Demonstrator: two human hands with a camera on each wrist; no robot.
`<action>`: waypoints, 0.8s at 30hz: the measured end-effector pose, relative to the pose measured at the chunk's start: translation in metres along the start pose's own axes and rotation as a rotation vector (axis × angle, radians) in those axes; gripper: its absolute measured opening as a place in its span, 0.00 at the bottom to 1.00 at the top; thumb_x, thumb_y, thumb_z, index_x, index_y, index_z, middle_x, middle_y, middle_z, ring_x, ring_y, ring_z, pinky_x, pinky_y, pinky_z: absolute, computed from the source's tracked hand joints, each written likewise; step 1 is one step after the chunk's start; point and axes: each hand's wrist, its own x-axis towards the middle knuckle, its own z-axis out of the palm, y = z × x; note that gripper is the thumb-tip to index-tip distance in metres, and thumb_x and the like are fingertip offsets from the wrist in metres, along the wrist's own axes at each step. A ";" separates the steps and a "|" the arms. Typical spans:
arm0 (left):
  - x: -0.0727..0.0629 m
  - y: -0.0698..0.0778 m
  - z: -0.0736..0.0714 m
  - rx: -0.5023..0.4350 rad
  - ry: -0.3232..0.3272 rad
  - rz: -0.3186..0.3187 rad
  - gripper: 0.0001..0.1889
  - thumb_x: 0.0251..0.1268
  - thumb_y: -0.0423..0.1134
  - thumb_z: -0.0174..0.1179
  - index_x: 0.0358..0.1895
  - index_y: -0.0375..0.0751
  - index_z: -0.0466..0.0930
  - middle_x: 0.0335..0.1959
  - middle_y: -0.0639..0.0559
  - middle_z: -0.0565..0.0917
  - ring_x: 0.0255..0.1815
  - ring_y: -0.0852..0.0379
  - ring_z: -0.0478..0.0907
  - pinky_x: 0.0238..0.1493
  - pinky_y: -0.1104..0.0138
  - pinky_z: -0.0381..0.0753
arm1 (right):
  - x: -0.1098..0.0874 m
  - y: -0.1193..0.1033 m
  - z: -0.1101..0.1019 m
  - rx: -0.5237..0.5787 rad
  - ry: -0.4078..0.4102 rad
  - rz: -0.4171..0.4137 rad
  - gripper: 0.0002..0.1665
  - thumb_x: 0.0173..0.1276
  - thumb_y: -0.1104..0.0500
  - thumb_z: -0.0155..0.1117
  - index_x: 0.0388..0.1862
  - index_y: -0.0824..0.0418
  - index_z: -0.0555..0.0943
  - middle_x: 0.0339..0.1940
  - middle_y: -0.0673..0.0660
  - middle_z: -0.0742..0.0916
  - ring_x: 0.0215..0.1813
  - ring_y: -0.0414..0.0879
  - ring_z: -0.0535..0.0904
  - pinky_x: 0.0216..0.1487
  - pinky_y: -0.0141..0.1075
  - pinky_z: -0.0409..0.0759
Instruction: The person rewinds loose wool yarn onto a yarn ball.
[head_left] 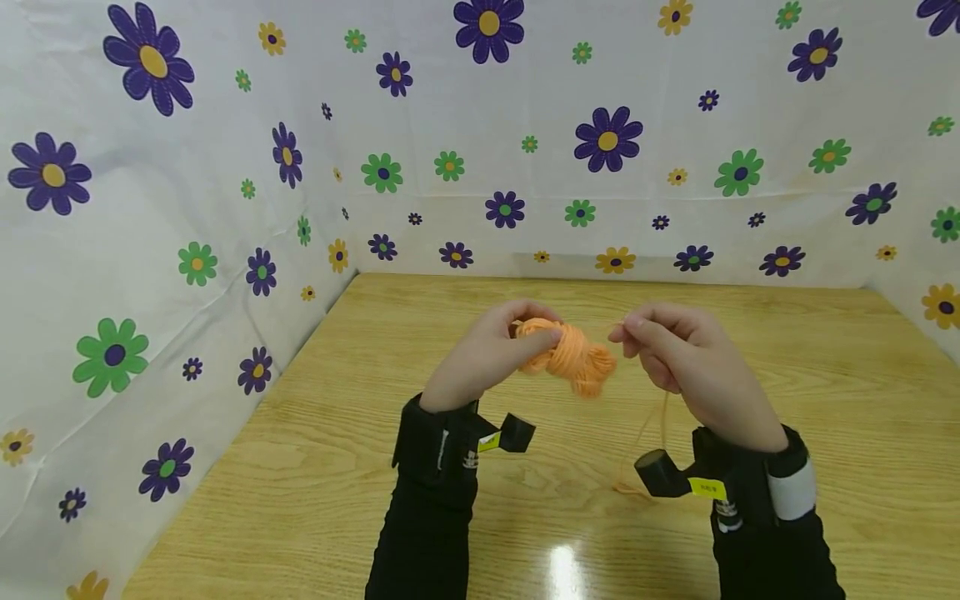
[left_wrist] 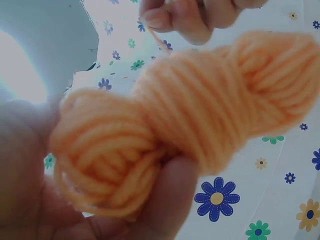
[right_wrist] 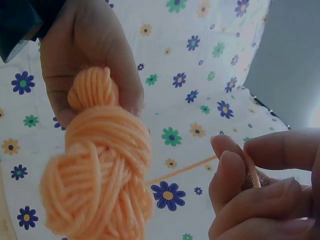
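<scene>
My left hand [head_left: 491,346] grips one end of a skein of orange yarn [head_left: 573,354], thumb on the near side, above the table. The left wrist view shows the skein [left_wrist: 200,105] wound tightly round its middle, with looped bundles at both ends. To its right, my right hand [head_left: 678,354] pinches a single strand between thumb and fingers. In the right wrist view that strand [right_wrist: 185,169] runs straight from the skein [right_wrist: 100,175] to the fingertips [right_wrist: 227,147]. Below the right hand a loose tail of yarn [head_left: 664,421] hangs down toward the table.
The wooden table [head_left: 337,467] spreads beneath both hands. White cloth with printed flowers [head_left: 450,100] stands behind it and along the sides. Each wrist carries a black camera mount [head_left: 517,433] with a yellow label. A light reflection shows near the table's front.
</scene>
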 end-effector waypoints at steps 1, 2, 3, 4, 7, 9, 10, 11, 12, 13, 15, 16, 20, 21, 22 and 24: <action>0.000 0.000 0.000 0.002 0.020 -0.001 0.13 0.66 0.39 0.54 0.50 0.39 0.75 0.44 0.46 0.76 0.36 0.53 0.72 0.35 0.67 0.75 | -0.001 -0.001 0.002 -0.011 -0.004 -0.014 0.14 0.72 0.57 0.50 0.36 0.64 0.79 0.23 0.51 0.76 0.16 0.45 0.58 0.17 0.37 0.53; 0.000 0.000 0.001 0.003 0.039 -0.001 0.13 0.66 0.40 0.54 0.50 0.39 0.75 0.44 0.46 0.76 0.36 0.53 0.72 0.35 0.67 0.75 | -0.002 -0.003 0.004 -0.025 -0.011 -0.025 0.14 0.72 0.57 0.50 0.36 0.66 0.79 0.23 0.52 0.76 0.16 0.45 0.58 0.17 0.37 0.54; 0.001 0.000 0.001 -0.001 0.056 -0.003 0.13 0.66 0.40 0.54 0.50 0.39 0.74 0.45 0.46 0.76 0.36 0.52 0.72 0.35 0.67 0.76 | -0.002 -0.004 0.007 -0.048 -0.018 -0.036 0.15 0.72 0.58 0.50 0.36 0.68 0.78 0.21 0.52 0.75 0.15 0.46 0.58 0.16 0.37 0.54; 0.001 0.000 0.001 -0.006 0.073 -0.002 0.13 0.66 0.40 0.55 0.50 0.39 0.74 0.45 0.46 0.76 0.36 0.52 0.72 0.35 0.67 0.76 | -0.003 -0.005 0.009 -0.068 -0.026 -0.043 0.15 0.72 0.58 0.49 0.35 0.70 0.77 0.20 0.52 0.74 0.15 0.46 0.58 0.15 0.37 0.55; 0.001 0.001 0.002 -0.036 0.130 0.002 0.14 0.65 0.40 0.55 0.50 0.38 0.74 0.45 0.44 0.75 0.36 0.52 0.72 0.34 0.67 0.76 | -0.006 -0.009 0.016 -0.117 -0.052 -0.049 0.15 0.72 0.58 0.50 0.35 0.71 0.76 0.17 0.52 0.71 0.15 0.46 0.58 0.14 0.36 0.57; 0.001 0.002 0.003 -0.069 0.170 0.006 0.14 0.65 0.39 0.55 0.50 0.37 0.74 0.45 0.44 0.74 0.35 0.52 0.72 0.33 0.68 0.76 | -0.008 -0.011 0.020 -0.159 -0.069 -0.054 0.14 0.72 0.59 0.50 0.34 0.69 0.77 0.15 0.52 0.70 0.14 0.46 0.59 0.13 0.36 0.59; 0.002 0.002 0.003 -0.083 0.192 0.010 0.14 0.65 0.38 0.56 0.50 0.37 0.74 0.44 0.43 0.74 0.35 0.53 0.72 0.33 0.68 0.76 | -0.008 -0.012 0.021 -0.178 -0.076 -0.056 0.14 0.72 0.59 0.50 0.34 0.68 0.78 0.14 0.52 0.70 0.14 0.45 0.59 0.14 0.36 0.60; 0.002 0.002 0.003 -0.094 0.212 0.013 0.14 0.64 0.38 0.56 0.50 0.36 0.74 0.44 0.43 0.74 0.35 0.53 0.71 0.33 0.68 0.75 | -0.009 -0.012 0.023 -0.194 -0.083 -0.058 0.13 0.72 0.59 0.51 0.35 0.67 0.78 0.13 0.52 0.70 0.14 0.45 0.60 0.14 0.37 0.61; 0.002 0.003 0.003 -0.102 0.229 0.015 0.14 0.64 0.38 0.56 0.50 0.36 0.75 0.44 0.43 0.74 0.34 0.53 0.71 0.32 0.69 0.75 | -0.009 -0.012 0.024 -0.211 -0.090 -0.055 0.13 0.71 0.58 0.51 0.35 0.66 0.79 0.12 0.52 0.69 0.14 0.45 0.60 0.15 0.37 0.62; 0.002 0.003 0.004 -0.111 0.245 0.016 0.13 0.64 0.38 0.56 0.50 0.36 0.75 0.43 0.44 0.74 0.34 0.54 0.71 0.32 0.68 0.75 | -0.009 -0.013 0.025 -0.229 -0.097 -0.052 0.13 0.71 0.58 0.51 0.36 0.65 0.80 0.12 0.52 0.70 0.14 0.45 0.60 0.15 0.36 0.63; 0.002 0.003 0.004 -0.117 0.272 0.012 0.13 0.64 0.38 0.56 0.49 0.37 0.75 0.42 0.44 0.75 0.33 0.54 0.70 0.32 0.67 0.74 | -0.009 -0.013 0.027 -0.265 -0.109 -0.041 0.13 0.71 0.57 0.51 0.38 0.63 0.81 0.15 0.54 0.73 0.15 0.45 0.61 0.16 0.36 0.65; 0.002 0.003 0.004 -0.119 0.285 0.009 0.13 0.64 0.39 0.57 0.49 0.38 0.75 0.42 0.45 0.75 0.33 0.54 0.70 0.32 0.67 0.73 | -0.009 -0.012 0.028 -0.277 -0.116 -0.033 0.13 0.71 0.57 0.51 0.38 0.62 0.81 0.17 0.54 0.74 0.15 0.45 0.62 0.16 0.36 0.65; 0.003 0.002 0.003 -0.158 0.328 0.019 0.13 0.65 0.39 0.56 0.49 0.38 0.75 0.43 0.45 0.76 0.35 0.54 0.71 0.35 0.67 0.74 | -0.006 -0.010 0.032 -0.310 -0.154 -0.047 0.12 0.70 0.59 0.52 0.39 0.62 0.82 0.25 0.56 0.79 0.16 0.44 0.64 0.16 0.34 0.65; 0.003 0.001 0.003 -0.174 0.339 0.025 0.13 0.65 0.39 0.56 0.49 0.38 0.75 0.44 0.45 0.76 0.36 0.54 0.71 0.36 0.68 0.75 | -0.005 -0.008 0.033 -0.316 -0.168 -0.056 0.11 0.70 0.60 0.53 0.39 0.62 0.82 0.25 0.55 0.79 0.16 0.44 0.64 0.16 0.34 0.65; 0.003 0.001 0.003 -0.196 0.348 0.034 0.13 0.65 0.39 0.56 0.49 0.37 0.74 0.44 0.45 0.76 0.37 0.54 0.72 0.36 0.69 0.75 | -0.004 -0.007 0.034 -0.322 -0.182 -0.061 0.11 0.70 0.60 0.53 0.40 0.62 0.83 0.26 0.54 0.80 0.17 0.43 0.64 0.17 0.33 0.66; 0.004 0.001 0.003 -0.246 0.362 0.052 0.13 0.65 0.38 0.55 0.49 0.36 0.74 0.45 0.45 0.75 0.38 0.54 0.73 0.38 0.69 0.76 | -0.001 -0.004 0.036 -0.337 -0.213 -0.071 0.11 0.70 0.61 0.53 0.39 0.62 0.83 0.27 0.54 0.81 0.17 0.42 0.65 0.17 0.32 0.66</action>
